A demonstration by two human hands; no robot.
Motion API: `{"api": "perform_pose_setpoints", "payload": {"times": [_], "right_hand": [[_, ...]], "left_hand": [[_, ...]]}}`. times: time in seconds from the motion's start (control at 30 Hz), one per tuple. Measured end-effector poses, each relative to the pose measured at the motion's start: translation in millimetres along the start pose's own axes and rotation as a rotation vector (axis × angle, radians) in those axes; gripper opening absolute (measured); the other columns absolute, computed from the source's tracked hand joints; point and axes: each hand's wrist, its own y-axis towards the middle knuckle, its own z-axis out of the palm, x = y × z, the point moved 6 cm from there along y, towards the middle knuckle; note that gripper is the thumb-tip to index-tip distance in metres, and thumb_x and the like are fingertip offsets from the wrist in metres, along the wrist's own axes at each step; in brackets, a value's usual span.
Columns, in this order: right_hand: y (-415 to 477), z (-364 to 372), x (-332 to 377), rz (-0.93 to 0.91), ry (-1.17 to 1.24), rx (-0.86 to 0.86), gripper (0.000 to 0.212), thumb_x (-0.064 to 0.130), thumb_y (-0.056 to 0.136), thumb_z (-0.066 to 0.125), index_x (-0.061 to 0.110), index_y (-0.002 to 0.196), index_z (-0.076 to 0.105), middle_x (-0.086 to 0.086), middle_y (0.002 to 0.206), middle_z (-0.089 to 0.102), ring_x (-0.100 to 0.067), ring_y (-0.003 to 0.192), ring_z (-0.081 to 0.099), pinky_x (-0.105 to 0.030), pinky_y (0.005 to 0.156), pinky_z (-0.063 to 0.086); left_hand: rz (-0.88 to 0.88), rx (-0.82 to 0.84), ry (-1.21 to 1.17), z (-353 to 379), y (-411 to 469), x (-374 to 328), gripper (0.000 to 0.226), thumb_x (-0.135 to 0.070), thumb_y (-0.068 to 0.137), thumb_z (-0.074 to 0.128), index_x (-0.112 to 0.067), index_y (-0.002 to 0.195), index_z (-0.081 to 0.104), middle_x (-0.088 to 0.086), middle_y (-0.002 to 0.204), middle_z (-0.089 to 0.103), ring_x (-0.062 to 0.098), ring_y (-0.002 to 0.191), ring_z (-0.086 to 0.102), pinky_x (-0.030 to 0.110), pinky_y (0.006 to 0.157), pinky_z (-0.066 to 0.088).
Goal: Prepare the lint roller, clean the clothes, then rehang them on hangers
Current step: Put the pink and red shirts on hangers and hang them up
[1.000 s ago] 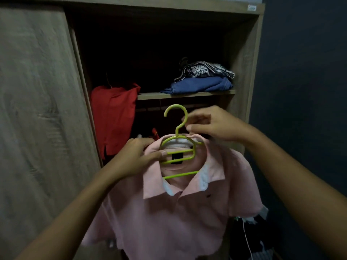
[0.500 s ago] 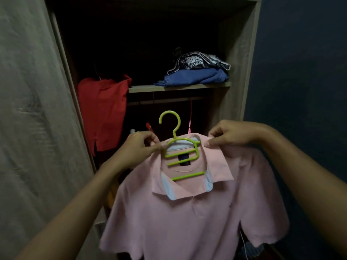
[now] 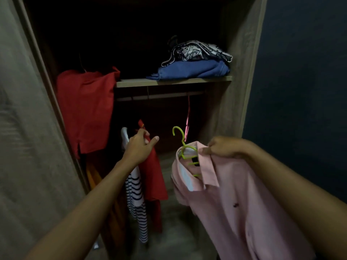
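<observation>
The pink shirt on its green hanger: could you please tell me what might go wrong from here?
The right hand seems to grip only the collar of the pink shirt, not the green hanger, which sits tilted; the shirt might slide off.
Its hook hangs free below the rail; a one-handed lift could miss.
The left hand touches the red garment, which may get tugged down.

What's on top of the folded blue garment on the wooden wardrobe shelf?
A crumpled black-and-white patterned cloth lies on the folded blue garment. Anything behind them is lost in darkness.
</observation>
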Motion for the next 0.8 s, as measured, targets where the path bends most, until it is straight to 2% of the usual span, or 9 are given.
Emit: {"api": "perform_pose_setpoints", "payload": {"times": [0.13, 0.23, 0.33, 0.43, 0.53, 0.7, 0.8], "right_hand": [[35, 22, 5, -0.027, 0.441, 0.020, 0.038, 0.036, 0.098, 0.060, 0.000, 0.102, 0.071, -0.018, 0.102, 0.074, -0.030, 0.088, 0.069, -0.041, 0.083, 0.057], [58, 26, 17, -0.072, 0.616, 0.019, 0.025, 0.024, 0.098, 0.061, 0.003, 0.087, 0.068, -0.010, 0.082, 0.074, -0.021, 0.072, 0.071, -0.031, 0.067, 0.058], [87, 24, 32, -0.094, 0.639, -0.010, 0.030, 0.032, 0.088, 0.063, 0.003, 0.087, 0.065, -0.015, 0.087, 0.073, -0.032, 0.080, 0.071, -0.041, 0.075, 0.058], [117, 15, 50, -0.135, 0.627, -0.079, 0.020, 0.032, 0.091, 0.060, 0.014, 0.083, 0.057, -0.010, 0.078, 0.059, -0.023, 0.070, 0.058, -0.031, 0.064, 0.044], [142, 4, 61, -0.151, 0.670, -0.136, 0.026, 0.029, 0.097, 0.055, 0.016, 0.074, 0.051, 0.000, 0.071, 0.055, -0.012, 0.061, 0.053, -0.024, 0.053, 0.037], [185, -11, 73, -0.161, 0.717, -0.208, 0.027, 0.030, 0.097, 0.055, 0.019, 0.075, 0.047, 0.002, 0.072, 0.051, -0.011, 0.064, 0.050, -0.026, 0.053, 0.035], [204, -15, 84, -0.185, 0.696, -0.207, 0.020, 0.029, 0.097, 0.053, 0.014, 0.084, 0.055, 0.000, 0.074, 0.054, -0.013, 0.066, 0.053, -0.025, 0.053, 0.036]], "left_hand": [[-0.074, -0.034, 0.100, 9, 20, 12, 0.049, -0.054, 0.088, 0.064, -0.013, 0.112, 0.049, 0.007, 0.095, 0.066, 0.029, 0.092, 0.066, 0.041, 0.079, 0.054], [-0.122, -0.073, 0.239, 10, 32, 17, 0.061, -0.057, 0.087, 0.064, -0.009, 0.122, 0.046, 0.016, 0.115, 0.063, 0.039, 0.112, 0.060, 0.046, 0.087, 0.051], [-0.187, -0.118, 0.326, 7, 44, 22, 0.068, -0.059, 0.086, 0.065, -0.005, 0.124, 0.047, 0.021, 0.124, 0.056, 0.044, 0.116, 0.057, 0.050, 0.090, 0.051], [-0.245, -0.108, 0.394, 8, 58, 29, 0.066, -0.056, 0.086, 0.066, -0.002, 0.121, 0.054, 0.022, 0.122, 0.057, 0.043, 0.112, 0.060, 0.045, 0.088, 0.051], [-0.244, -0.063, 0.447, 10, 69, 32, 0.051, -0.045, 0.088, 0.067, -0.002, 0.116, 0.061, 0.022, 0.118, 0.061, 0.041, 0.114, 0.058, 0.043, 0.089, 0.051], [-0.233, -0.013, 0.478, 11, 83, 42, 0.041, -0.033, 0.084, 0.068, -0.006, 0.115, 0.063, 0.021, 0.113, 0.065, 0.040, 0.113, 0.058, 0.041, 0.086, 0.051], [-0.231, 0.032, 0.485, 9, 87, 49, 0.039, -0.033, 0.082, 0.069, -0.010, 0.114, 0.063, 0.019, 0.112, 0.066, 0.037, 0.106, 0.063, 0.041, 0.085, 0.055]]}}
